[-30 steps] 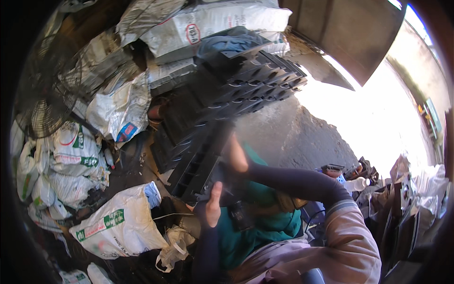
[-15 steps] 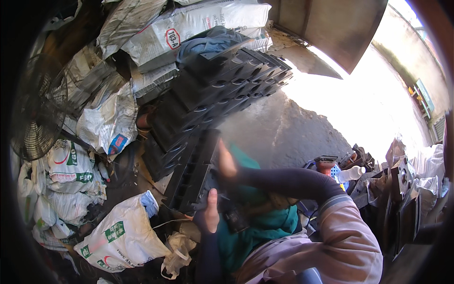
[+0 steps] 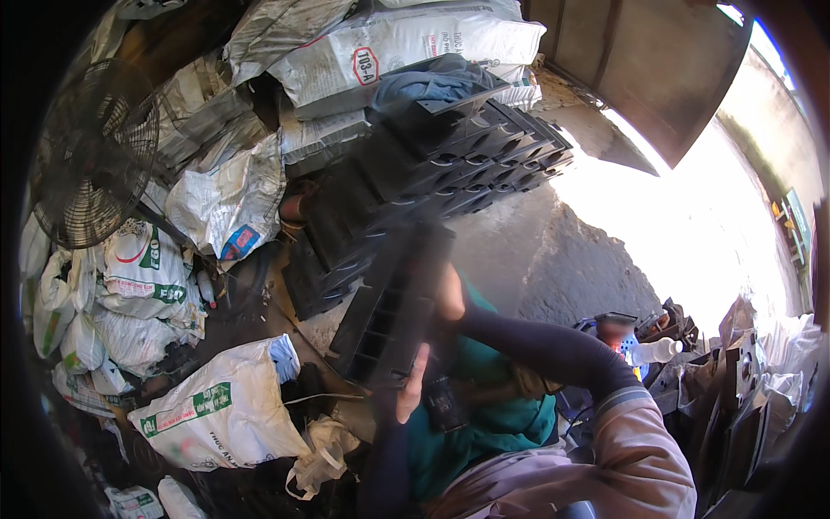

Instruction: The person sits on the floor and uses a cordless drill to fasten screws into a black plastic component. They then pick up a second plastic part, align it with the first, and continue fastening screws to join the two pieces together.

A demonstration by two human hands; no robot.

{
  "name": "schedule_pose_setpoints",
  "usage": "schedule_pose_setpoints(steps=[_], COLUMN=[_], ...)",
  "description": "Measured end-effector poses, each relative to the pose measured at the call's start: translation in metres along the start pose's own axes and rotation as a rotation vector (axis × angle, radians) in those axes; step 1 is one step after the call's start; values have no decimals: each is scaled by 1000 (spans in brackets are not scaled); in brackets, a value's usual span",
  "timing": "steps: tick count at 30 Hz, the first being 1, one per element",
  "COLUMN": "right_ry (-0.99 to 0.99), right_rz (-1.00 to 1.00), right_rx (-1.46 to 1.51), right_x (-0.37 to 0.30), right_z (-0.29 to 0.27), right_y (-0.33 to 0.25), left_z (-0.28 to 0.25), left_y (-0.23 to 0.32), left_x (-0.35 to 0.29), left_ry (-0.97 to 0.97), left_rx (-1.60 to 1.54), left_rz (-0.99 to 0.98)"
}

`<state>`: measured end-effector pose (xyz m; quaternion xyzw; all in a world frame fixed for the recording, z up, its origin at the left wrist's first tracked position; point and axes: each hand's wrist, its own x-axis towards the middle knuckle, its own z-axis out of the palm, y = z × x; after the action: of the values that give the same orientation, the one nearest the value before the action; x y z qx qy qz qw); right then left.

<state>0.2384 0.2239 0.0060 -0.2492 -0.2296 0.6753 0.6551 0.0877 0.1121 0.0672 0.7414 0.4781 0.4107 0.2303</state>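
Observation:
Over my lap I hold a long black plastic part (image 3: 389, 303) with a row of square slots along its face. My left hand (image 3: 411, 387) grips its lower end, thumb up along the edge and the other fingers out of sight beneath. My right hand (image 3: 450, 296) has hold of the right side near the upper end; its fingers are partly hidden by the part. A green cloth (image 3: 484, 424) covers my lap. On it, beside my left hand, rests a black block-like thing (image 3: 445, 405), perhaps the battery end of a tool.
Beyond the held part stands a large stack of black plastic parts (image 3: 432, 164) with a blue-grey cloth (image 3: 441, 80) on top. White printed sacks (image 3: 220, 406) and a fan (image 3: 95, 169) are at left. A white bottle (image 3: 659, 350) and a scrap heap (image 3: 743, 381) lie at right.
The black plastic part has come away from the stack toward me and tilted, showing more of its slotted face. Both hands moved with it. The whole view has also shifted.

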Motion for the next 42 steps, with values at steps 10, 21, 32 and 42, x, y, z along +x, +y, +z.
schedule_pose_setpoints(steps=[10, 21, 32, 42], right_ry=[-642, -327, -118, -139], right_rz=[37, 273, 277, 225], right_rx=[511, 683, 252, 237], right_x=[27, 33, 3, -3], right_z=[6, -24, 18, 25], right_y=[-22, -11, -23, 6], left_z=[15, 10, -25, -46], left_y=[-50, -48, -93, -79], left_x=[-25, -31, -68, -73], left_ry=[5, 31, -87, 77], left_rx=[196, 166, 601, -37], left_rz=[225, 219, 411, 43])
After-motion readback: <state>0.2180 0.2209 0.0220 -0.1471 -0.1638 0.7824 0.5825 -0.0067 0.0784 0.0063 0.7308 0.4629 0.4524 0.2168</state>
